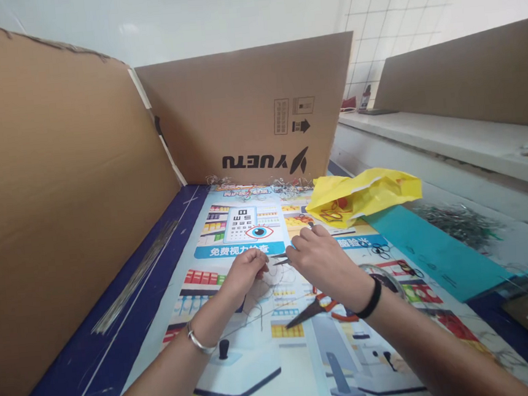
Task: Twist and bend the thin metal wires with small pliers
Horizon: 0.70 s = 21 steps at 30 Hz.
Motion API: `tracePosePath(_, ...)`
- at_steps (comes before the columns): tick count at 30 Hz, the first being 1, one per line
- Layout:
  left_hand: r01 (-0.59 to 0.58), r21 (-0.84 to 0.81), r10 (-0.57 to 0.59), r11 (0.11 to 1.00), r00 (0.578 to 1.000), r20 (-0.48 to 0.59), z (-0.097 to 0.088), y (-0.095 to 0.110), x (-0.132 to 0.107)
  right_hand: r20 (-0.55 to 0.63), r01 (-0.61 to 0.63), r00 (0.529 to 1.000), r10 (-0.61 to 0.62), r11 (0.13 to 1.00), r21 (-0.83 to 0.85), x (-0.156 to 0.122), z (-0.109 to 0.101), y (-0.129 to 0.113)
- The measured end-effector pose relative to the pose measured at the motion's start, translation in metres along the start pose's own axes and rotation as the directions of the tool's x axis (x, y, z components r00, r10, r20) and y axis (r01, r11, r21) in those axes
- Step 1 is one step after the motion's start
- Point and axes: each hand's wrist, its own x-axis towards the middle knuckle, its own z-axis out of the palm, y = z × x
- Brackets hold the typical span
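My left hand (247,272), with a bracelet at the wrist, is closed in a pinch on thin wire (260,312), whose loose strands trail over the printed sheet below. Closed around a small tool with two pointed metal jaws (279,259) is my right hand (315,260), which wears a black wristband. The jaws are apart and point at the left fingertips; whether this is pliers or small scissors I cannot tell. Beneath my right forearm lie large scissors (307,313) with orange-red handles, partly hidden. A round clear dish (381,274) shows behind that forearm.
Cardboard panels (247,107) wall the left (59,179) and back. Straight wires (135,283) lie at left, tangled wire (291,187) at the back. A yellow bag (365,195) holds red loops. Small black loops (379,249) lie near it; a wire heap (455,224) is at right.
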Motion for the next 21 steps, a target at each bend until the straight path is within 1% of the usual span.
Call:
tracePosePath(4,0.028,-0.036,-0.031,0.999,0.994,-0.108,0.0,0.0,-0.001,0.04,-0.039,0.999,0.036,0.997,0.073,-0.002,-0.001,-0.005)
tracePosePath(7,0.037,-0.065,-0.047,0.997,0.986,-0.16,0.0,0.002,-0.003,0.045,-0.055,0.998,0.054,0.998,0.044,-0.003,-0.001,-0.007)
tracePosePath(12,0.036,-0.083,-0.049,0.996,0.987,-0.156,0.002,0.005,-0.005,0.033,-0.023,0.999,0.023,1.0,-0.003,-0.001,0.004,-0.014)
tracePosePath(16,0.043,-0.103,-0.058,0.994,0.987,-0.15,0.003,0.003,-0.005,0.072,-0.017,0.997,0.018,1.0,-0.01,-0.001,0.008,-0.016)
tracePosePath(18,0.053,-0.118,-0.069,0.992,0.988,-0.14,0.002,0.003,-0.004,0.102,-0.029,0.994,0.027,0.999,0.019,-0.002,0.008,-0.014)
tracePosePath(21,0.081,-0.135,-0.096,0.988,0.99,-0.107,0.0,0.002,-0.003,0.14,-0.091,0.987,0.081,0.994,0.067,-0.001,0.005,-0.006)
